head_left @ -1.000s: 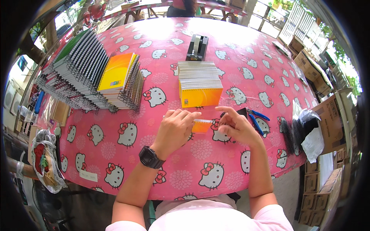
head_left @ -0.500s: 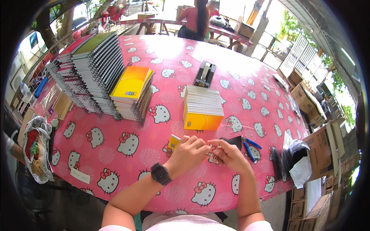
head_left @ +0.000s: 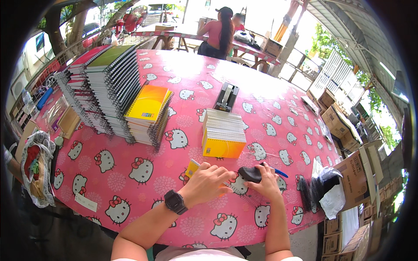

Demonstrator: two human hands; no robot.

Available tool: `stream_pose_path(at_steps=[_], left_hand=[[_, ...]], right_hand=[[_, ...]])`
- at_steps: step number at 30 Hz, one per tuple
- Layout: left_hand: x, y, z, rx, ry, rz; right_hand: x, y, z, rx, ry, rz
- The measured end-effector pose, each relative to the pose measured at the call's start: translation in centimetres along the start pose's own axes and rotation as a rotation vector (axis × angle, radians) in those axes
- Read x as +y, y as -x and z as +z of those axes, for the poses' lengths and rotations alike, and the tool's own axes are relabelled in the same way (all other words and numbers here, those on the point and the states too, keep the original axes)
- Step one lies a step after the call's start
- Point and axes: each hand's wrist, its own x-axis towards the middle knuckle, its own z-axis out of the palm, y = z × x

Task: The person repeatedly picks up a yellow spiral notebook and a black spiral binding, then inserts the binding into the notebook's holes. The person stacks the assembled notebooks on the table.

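Standing beside the left edge of the pink patterned table (head_left: 143, 193), a pale bag (head_left: 38, 172) is seen with red, green and tan contents. Near that edge a white paper slip (head_left: 86, 202) is laid flat. Farther back, wire-bound notebooks are piled in two tall stacks, one topped in red (head_left: 80, 65), the next in green (head_left: 106, 58). A shorter stack (head_left: 149, 104), topped by a yellow-orange cover, is set against their right side.

A black watch (head_left: 175, 201) is worn on the left wrist. A small yellow notebook (head_left: 191, 168) is positioned on the table, partly covered by the left hand (head_left: 207, 182), which is turned back upward with its fingers extended and slightly parted; whether anything is pinched cannot be told, the palm being hidden. Beyond it, thin yellow-orange notebooks are packed into a block (head_left: 223, 148), behind which a black tape dispenser (head_left: 226, 97) is placed.

A dark, rounded object (head_left: 250, 174) is met at its right end by the bent fingers of the right hand (head_left: 266, 182); whether it is firmly gripped cannot be told. Just beyond, a blue handle (head_left: 281, 173) is partly exposed. At far right, black coils (head_left: 310, 193) are heaped near crumpled white wrapping (head_left: 333, 201) and a cardboard box (head_left: 355, 178).
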Motion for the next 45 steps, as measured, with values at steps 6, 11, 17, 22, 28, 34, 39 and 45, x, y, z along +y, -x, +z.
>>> stream_pose_path(at_steps=[6, 11, 17, 22, 28, 34, 39, 45], left_hand=[[-1.0, 0.4, -0.3, 0.055, -0.022, 0.060], [-3.6, 1.0, -1.3, -0.013, 0.003, -0.001], [-2.7, 0.8, -0.8, -0.016, -0.015, -0.017], [-2.6, 0.7, -0.8, -0.017, 0.012, 0.017], [-2.6, 0.7, -0.8, -0.006, 0.043, 0.041], [-2.7, 0.8, -1.1, -0.008, 0.062, 0.017], [-3.1, 0.8, -0.4, 0.004, 0.046, 0.029], [-2.8, 0.6, -0.7, 0.017, 0.044, 0.005]], right_hand=[[-0.6, -0.3, 0.2, 0.192, -0.355, -0.101], [-0.9, 0.6, -0.5, -0.407, -1.023, -0.096], [-3.2, 2.1, 1.8, -0.614, -1.547, -0.328], [-4.4, 2.6, -1.4, -0.566, -1.575, -0.472], [-3.9, 1.8, -2.3, -0.450, -1.136, -0.409], [-4.5, 0.8, -3.0, -0.479, -1.090, -0.517], [-4.6, 1.0, -2.5, -0.572, -1.415, -0.604], [-4.3, 0.4, -1.5, -0.580, -1.505, -0.491]])
